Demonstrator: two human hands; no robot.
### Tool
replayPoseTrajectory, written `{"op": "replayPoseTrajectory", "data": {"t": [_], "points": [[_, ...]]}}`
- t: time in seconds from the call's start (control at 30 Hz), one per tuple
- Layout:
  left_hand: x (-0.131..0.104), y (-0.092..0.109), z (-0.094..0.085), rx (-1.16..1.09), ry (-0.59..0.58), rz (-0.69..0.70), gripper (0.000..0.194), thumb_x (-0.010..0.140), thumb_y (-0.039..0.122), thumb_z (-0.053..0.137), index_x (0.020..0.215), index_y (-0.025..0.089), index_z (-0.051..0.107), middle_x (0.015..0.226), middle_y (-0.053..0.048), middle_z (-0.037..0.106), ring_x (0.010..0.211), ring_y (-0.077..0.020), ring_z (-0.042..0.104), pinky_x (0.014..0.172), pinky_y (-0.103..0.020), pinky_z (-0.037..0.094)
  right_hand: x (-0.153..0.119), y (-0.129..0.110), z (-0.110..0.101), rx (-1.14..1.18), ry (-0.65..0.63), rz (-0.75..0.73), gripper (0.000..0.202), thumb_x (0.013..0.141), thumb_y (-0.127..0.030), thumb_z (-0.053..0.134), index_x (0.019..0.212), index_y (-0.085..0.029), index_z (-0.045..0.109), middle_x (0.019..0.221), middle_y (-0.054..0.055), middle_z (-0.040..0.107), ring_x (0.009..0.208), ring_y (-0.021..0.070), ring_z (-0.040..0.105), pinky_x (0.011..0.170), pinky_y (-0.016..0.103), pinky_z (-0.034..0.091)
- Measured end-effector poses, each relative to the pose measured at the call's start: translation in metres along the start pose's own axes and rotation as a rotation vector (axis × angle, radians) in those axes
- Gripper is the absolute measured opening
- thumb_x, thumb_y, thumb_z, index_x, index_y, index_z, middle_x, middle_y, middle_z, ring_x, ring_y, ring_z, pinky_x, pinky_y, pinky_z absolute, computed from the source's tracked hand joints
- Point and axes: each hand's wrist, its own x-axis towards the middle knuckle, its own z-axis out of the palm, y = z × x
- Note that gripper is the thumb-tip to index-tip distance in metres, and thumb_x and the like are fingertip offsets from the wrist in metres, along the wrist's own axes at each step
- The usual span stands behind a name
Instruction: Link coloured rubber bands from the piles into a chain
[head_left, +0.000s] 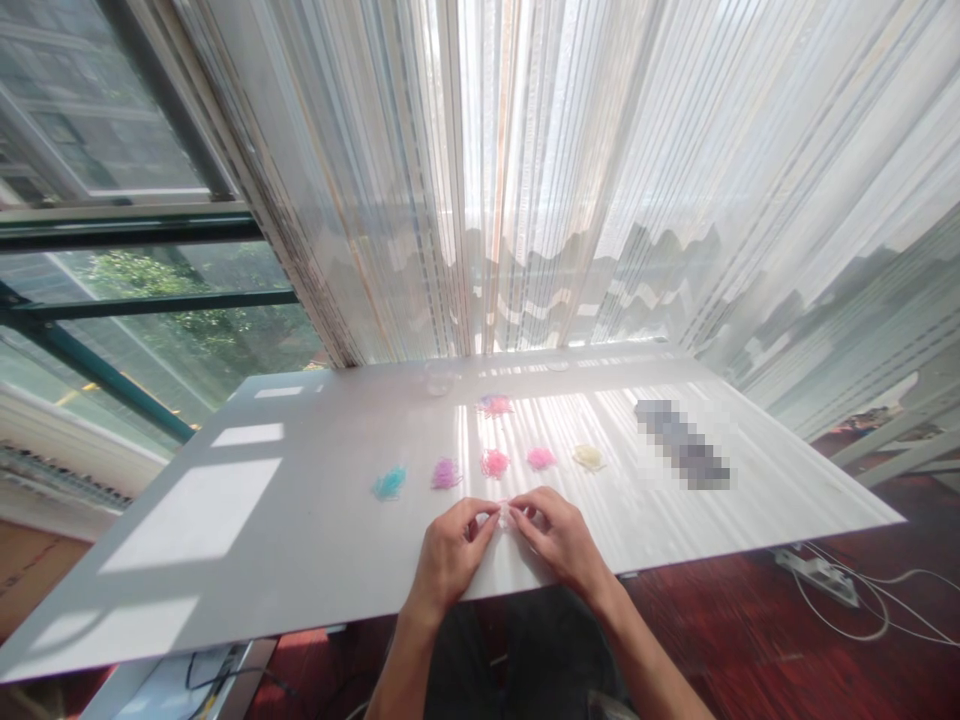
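Note:
My left hand and my right hand meet near the table's front edge, thumbs and fingertips pinched. Between them is a small pale thing, too small to make out. Beyond my hands lies a row of small piles of thin strands: teal, purple, red-pink, pink and pale yellow. Farther back, behind the red-pink pile, sits a mixed pink and blue pile.
The white table carries a blurred-out dark object on the right and a clear round item at the back. Striped sheer curtains hang behind it. A power strip with cables lies on the red floor.

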Motion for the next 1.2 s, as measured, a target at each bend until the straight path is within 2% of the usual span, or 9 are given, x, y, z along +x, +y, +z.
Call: {"op": "replayPoseTrajectory", "data": {"t": [0.47,0.87,1.2], "points": [[-0.0011,0.0005,-0.0003,0.087,0.079,0.005,0.020,0.097,0.031,0.059,0.098,0.021,0.076,0.088,-0.004,0.078,0.063,-0.0145,0.065,0.067,-0.026,0.055,0.0008,-0.0017,0.0000,-0.010,0.051,0.037,0.014,0.095,-0.026,0.060,0.092,-0.021,0.073,0.084,0.006,0.072,0.073,0.0197,0.066,0.068,0.031,0.055],[-0.0018,0.0004,-0.0002,0.086,0.060,-0.011,0.020,0.096,0.032,0.059,0.097,0.021,0.075,0.088,-0.004,0.077,0.063,-0.0141,0.064,0.066,-0.025,0.054,0.0012,-0.0007,0.0006,-0.005,0.117,0.066,0.017,0.095,-0.032,0.062,0.088,-0.021,0.073,0.082,0.006,0.074,0.070,0.0204,0.067,0.067,0.032,0.056],[-0.0030,-0.0002,0.0012,0.089,0.041,-0.006,0.018,0.095,0.033,0.061,0.099,0.022,0.076,0.088,-0.002,0.078,0.060,-0.0133,0.063,0.064,-0.025,0.053,0.0010,-0.0020,-0.0005,0.021,0.098,0.055,0.015,0.094,-0.030,0.062,0.089,-0.021,0.073,0.082,0.005,0.073,0.070,0.0199,0.066,0.065,0.030,0.054]]}}
